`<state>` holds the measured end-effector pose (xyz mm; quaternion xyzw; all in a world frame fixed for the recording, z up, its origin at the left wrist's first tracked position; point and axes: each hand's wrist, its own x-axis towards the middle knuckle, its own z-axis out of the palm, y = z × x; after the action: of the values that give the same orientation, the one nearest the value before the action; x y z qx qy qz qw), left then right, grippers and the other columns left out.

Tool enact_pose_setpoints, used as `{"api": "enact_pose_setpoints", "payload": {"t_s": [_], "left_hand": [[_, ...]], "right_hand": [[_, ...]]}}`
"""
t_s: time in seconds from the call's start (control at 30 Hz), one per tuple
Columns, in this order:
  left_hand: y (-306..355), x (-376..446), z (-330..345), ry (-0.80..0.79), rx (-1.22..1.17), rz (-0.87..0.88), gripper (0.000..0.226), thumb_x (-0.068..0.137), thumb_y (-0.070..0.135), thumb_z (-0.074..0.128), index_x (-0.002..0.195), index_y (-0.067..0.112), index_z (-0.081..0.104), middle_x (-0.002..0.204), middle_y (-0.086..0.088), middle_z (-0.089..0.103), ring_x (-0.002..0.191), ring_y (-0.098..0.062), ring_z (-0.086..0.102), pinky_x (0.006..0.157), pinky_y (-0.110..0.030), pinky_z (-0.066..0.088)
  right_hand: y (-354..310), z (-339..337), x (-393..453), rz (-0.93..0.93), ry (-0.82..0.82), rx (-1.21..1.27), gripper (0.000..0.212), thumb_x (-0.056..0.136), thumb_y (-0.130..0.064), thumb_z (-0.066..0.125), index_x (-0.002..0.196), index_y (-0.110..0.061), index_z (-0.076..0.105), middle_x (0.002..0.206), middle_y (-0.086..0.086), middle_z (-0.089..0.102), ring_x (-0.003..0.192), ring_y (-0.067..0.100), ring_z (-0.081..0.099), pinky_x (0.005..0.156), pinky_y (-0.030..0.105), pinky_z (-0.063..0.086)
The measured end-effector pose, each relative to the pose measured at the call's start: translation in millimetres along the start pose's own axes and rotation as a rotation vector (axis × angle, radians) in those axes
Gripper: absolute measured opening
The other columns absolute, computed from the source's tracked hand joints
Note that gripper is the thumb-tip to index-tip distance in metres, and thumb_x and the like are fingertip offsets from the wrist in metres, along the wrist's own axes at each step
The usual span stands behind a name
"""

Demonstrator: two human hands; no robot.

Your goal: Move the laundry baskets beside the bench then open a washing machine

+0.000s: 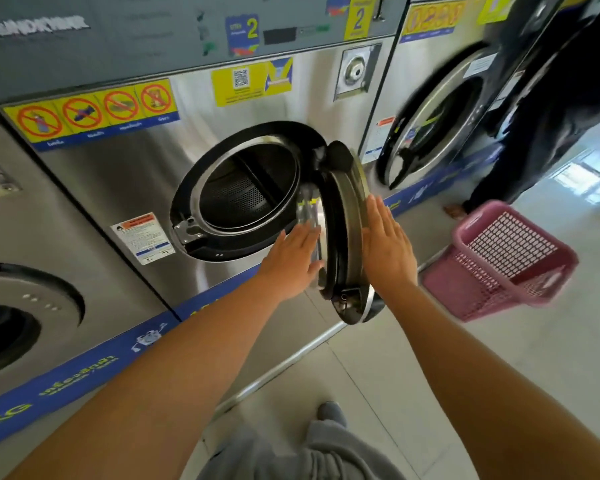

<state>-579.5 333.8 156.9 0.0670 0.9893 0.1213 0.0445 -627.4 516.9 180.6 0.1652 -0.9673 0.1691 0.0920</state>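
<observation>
A steel washing machine (125, 174) marked 2 stands in front of me. Its round door (347, 233) hangs open, swung out to the right on its hinge, edge-on to me. The drum (246, 188) inside is bare metal. My left hand (293, 259) lies flat with fingers stretched against the door's inner glass side. My right hand (388, 244) lies flat against the door's outer side. Neither hand grips anything. A pink laundry basket (499, 261) stands tilted on the floor to the right.
Another washer (433, 109) stands at the right with its door ajar. A person in dark clothes (551, 98) stands beside it. A third machine (18, 306) is at the left. Pale floor tiles (447, 348) lie below; my grey trousers show at the bottom.
</observation>
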Motion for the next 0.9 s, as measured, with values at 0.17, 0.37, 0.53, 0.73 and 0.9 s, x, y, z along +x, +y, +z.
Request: {"api": "enact_pose_setpoints", "payload": {"t_s": [0.17,0.37,0.53,0.73,0.9], "left_hand": [[41.0,52.5,-4.7,-0.048,0.075,0.027,0.076,0.099,0.051,0.028,0.153,0.014,-0.010,0.161,-0.009,-0.017,0.150,-0.025,-0.010,0.122,-0.044,0.001],[75.4,108.3,-9.5,-0.036,0.201,0.013,0.072,0.099,0.052,0.022,0.153,0.016,-0.011,0.161,-0.005,-0.019,0.149,-0.023,-0.014,0.121,-0.045,-0.001],[94.6,136.5,-2.3,-0.062,0.224,-0.014,0.073,0.099,0.051,0.026,0.152,0.019,-0.013,0.161,-0.003,-0.020,0.149,-0.025,-0.013,0.119,-0.048,-0.003],[114.5,143.9,-3.7,-0.054,0.234,-0.059,0.076,0.098,0.049,0.031,0.153,0.017,-0.012,0.161,-0.007,-0.017,0.150,-0.027,-0.010,0.120,-0.048,-0.002],[109.4,123.8,-9.7,-0.026,0.225,-0.115,0.073,0.100,0.047,0.029,0.153,0.016,-0.010,0.162,-0.006,-0.015,0.150,-0.025,-0.011,0.121,-0.045,-0.002]], "right_hand": [[51.6,-14.9,13.7,-0.007,0.028,-0.006,0.056,0.102,-0.018,0.033,0.153,-0.027,0.011,0.161,0.001,0.017,0.148,0.019,0.013,0.119,0.037,0.018],[103.4,-24.0,39.1,0.014,0.028,0.001,0.058,0.101,-0.025,0.036,0.153,-0.028,0.009,0.161,0.005,0.014,0.147,0.025,0.018,0.118,0.042,0.024],[130.9,-21.0,59.2,0.079,0.001,0.025,0.070,0.097,-0.038,0.043,0.153,-0.027,0.003,0.161,0.014,0.009,0.145,0.035,0.022,0.115,0.047,0.027],[145.3,-21.4,71.5,0.082,0.005,0.034,0.076,0.094,-0.042,0.048,0.153,-0.028,0.003,0.160,0.017,0.008,0.143,0.037,0.025,0.115,0.048,0.028],[145.3,-23.1,66.8,0.056,0.009,-0.066,0.074,0.095,-0.049,0.041,0.153,-0.028,-0.001,0.161,0.017,0.004,0.147,0.035,0.014,0.119,0.052,0.012]]}}
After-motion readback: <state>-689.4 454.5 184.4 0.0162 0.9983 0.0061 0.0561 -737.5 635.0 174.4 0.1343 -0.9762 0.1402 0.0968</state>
